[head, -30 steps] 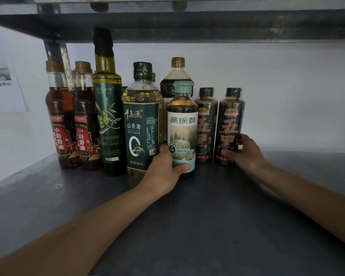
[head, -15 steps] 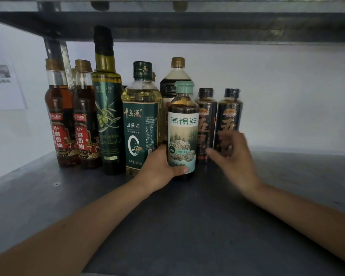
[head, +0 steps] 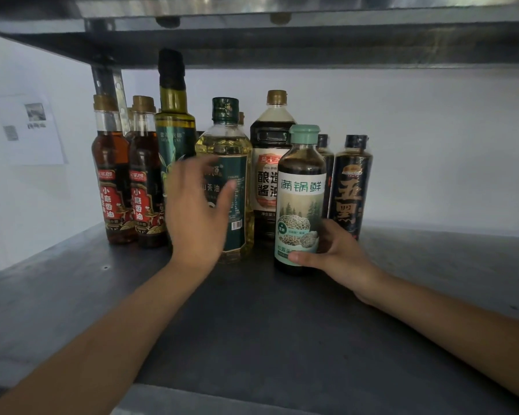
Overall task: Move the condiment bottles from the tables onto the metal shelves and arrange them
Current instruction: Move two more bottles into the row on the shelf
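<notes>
A row of condiment bottles stands at the back of the metal shelf (head: 252, 324). My right hand (head: 333, 256) grips the base of the dark sauce bottle with a teal cap (head: 301, 187), which stands in front of two black bottles (head: 351, 181). My left hand (head: 197, 211), blurred with fingers spread, hovers in front of the yellow oil bottle with a green label (head: 231, 151) and holds nothing. Left of it stand a tall olive oil bottle (head: 173, 115) and two sesame oil bottles with red labels (head: 126, 181). A large soy sauce bottle (head: 268, 151) stands behind.
The upper shelf (head: 252, 40) hangs low, just above the tallest bottle's cap. A perforated upright post (head: 111, 85) rises behind the red-labelled bottles. A white wall with a paper sheet (head: 27, 130) lies behind. Bare shelf surface stretches to the right of the black bottles.
My left hand let go of the teal-capped bottle and moved left in front of the yellow oil bottle. My right hand left the black bottle and took the teal-capped bottle, now further right.
</notes>
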Available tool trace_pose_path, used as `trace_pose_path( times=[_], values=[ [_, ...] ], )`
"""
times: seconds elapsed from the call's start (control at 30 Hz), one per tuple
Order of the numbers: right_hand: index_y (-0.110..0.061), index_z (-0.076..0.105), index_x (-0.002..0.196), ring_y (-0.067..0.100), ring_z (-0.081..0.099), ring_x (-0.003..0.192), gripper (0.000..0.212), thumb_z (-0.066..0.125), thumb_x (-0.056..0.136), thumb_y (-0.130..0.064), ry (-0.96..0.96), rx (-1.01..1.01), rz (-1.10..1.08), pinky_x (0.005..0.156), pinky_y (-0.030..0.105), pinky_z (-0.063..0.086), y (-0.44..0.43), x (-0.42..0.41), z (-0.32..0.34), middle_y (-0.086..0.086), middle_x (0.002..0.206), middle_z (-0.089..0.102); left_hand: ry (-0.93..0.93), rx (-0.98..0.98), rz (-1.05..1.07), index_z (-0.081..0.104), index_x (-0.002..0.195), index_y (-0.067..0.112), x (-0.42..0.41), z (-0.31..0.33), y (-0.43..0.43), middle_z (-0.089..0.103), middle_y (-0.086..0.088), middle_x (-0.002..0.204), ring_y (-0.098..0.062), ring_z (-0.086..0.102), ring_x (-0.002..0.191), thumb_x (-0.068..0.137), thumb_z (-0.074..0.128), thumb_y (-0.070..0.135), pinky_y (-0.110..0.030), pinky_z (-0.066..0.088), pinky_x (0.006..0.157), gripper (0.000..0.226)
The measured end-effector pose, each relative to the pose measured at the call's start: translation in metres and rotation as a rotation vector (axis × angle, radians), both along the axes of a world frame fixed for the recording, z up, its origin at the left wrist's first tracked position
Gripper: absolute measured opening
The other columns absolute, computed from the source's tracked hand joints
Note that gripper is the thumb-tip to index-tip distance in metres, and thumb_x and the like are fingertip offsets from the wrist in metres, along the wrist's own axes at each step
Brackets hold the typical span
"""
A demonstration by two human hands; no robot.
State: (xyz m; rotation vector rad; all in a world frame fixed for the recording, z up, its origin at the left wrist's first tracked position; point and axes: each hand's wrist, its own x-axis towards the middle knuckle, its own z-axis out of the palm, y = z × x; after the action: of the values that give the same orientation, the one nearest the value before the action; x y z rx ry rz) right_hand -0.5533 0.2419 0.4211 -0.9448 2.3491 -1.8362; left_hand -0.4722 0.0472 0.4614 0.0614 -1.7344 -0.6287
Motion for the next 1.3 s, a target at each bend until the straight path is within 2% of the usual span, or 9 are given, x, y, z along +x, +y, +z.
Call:
trace_pose_path(
  times=[0.1,0.23,0.4,0.67,0.93,1.07,1.17,1.23,1.3],
  values=[
    [-0.025,0.049,0.116,-0.017,0.058,0.086,0.061,0.082,0.067,-0.01,0.011,0.005,-0.01,0.07,0.001,0.045,0.005,0.001,-0.001,-0.02,0.101,0.061,-0.162,0.219,0.058,0.04,0.13,0.005,-0.006,-0.009,-0.006,0.039,-0.016,0.128,-0.027,0.036,0.12,0.076,0.078,0.027,-0.022,0.031,0.091,0.069],
    [-0.025,0.051,0.116,-0.016,0.057,0.086,0.062,0.084,0.065,-0.013,0.023,0.024,-0.034,0.068,0.002,0.045,0.01,0.002,0.0,-0.019,0.1,0.062,-0.394,0.184,0.053,0.028,0.142,0.001,-0.011,-0.021,0.001,0.031,-0.018,0.136,-0.031,0.028,0.13,0.074,0.08,0.024,-0.034,0.031,0.103,0.089],
    [-0.026,0.053,0.113,-0.014,0.057,0.083,0.06,0.086,0.063,-0.019,0.021,0.051,-0.048,0.063,0.003,0.044,0.013,0.003,0.002,-0.02,0.095,0.062,-0.401,0.217,0.041,0.033,0.139,0.003,-0.008,-0.022,0.001,0.042,-0.016,0.135,-0.032,0.041,0.127,0.074,0.08,0.02,-0.043,0.04,0.098,0.082],
    [-0.028,0.051,0.115,-0.009,0.057,0.092,0.064,0.086,0.061,-0.019,-0.002,0.05,-0.006,0.066,0.005,0.045,0.019,0.007,0.003,-0.021,0.098,0.061,-0.499,0.239,0.074,0.061,0.115,0.015,-0.007,-0.022,-0.005,0.066,-0.005,0.11,-0.025,0.063,0.099,0.068,0.079,0.047,-0.04,0.052,0.079,0.059],
    [-0.023,0.05,0.118,-0.009,0.058,0.09,0.062,0.082,0.066,-0.016,-0.042,0.037,0.064,0.069,0.005,0.047,0.025,0.013,0.003,-0.016,0.106,0.063,-0.592,0.402,-0.407,0.071,0.1,0.015,-0.018,-0.032,0.004,0.071,-0.002,0.103,-0.014,0.066,0.096,0.089,0.064,0.022,-0.037,0.055,0.088,0.015],
    [-0.023,0.059,0.117,0.008,0.063,0.106,0.056,0.081,0.066,-0.036,-0.132,0.029,0.201,0.095,0.03,0.049,0.034,0.011,0.008,-0.005,0.116,0.067,-0.654,0.503,-0.604,0.061,0.118,0.011,-0.011,-0.026,0.013,0.065,-0.002,0.115,-0.01,0.062,0.101,0.096,0.049,0.033,-0.021,0.055,0.082,0.033],
    [-0.021,0.064,0.114,0.016,0.061,0.112,0.042,0.065,0.079,-0.044,-0.216,-0.102,0.246,0.103,0.045,0.043,0.033,0.007,0.011,-0.001,0.116,0.068,-0.544,0.377,-0.51,0.054,0.116,0.017,-0.006,-0.021,0.018,0.06,0.001,0.114,-0.011,0.058,0.103,0.083,0.05,0.055,-0.023,0.051,0.087,0.05],
    [-0.033,0.064,0.112,0.012,0.058,0.117,0.033,0.057,0.084,-0.05,-0.243,-0.229,0.25,0.105,0.044,0.04,0.024,0.006,0.011,-0.007,0.12,0.066,-0.382,0.236,-0.413,0.049,0.109,0.017,0.002,-0.017,0.027,0.055,0.0,0.104,-0.006,0.054,0.092,0.072,0.048,0.066,-0.017,0.046,0.077,0.061],
    [-0.038,0.061,0.113,0.008,0.057,0.117,0.033,0.048,0.085,-0.05,-0.26,-0.327,0.273,0.106,0.042,0.038,0.016,0.007,0.012,-0.01,0.122,0.065,-0.309,0.168,-0.479,0.045,0.112,0.016,0.011,-0.014,0.042,0.053,0.001,0.097,0.003,0.052,0.083,0.075,0.051,0.071,-0.013,0.045,0.069,0.066]
  ],
)
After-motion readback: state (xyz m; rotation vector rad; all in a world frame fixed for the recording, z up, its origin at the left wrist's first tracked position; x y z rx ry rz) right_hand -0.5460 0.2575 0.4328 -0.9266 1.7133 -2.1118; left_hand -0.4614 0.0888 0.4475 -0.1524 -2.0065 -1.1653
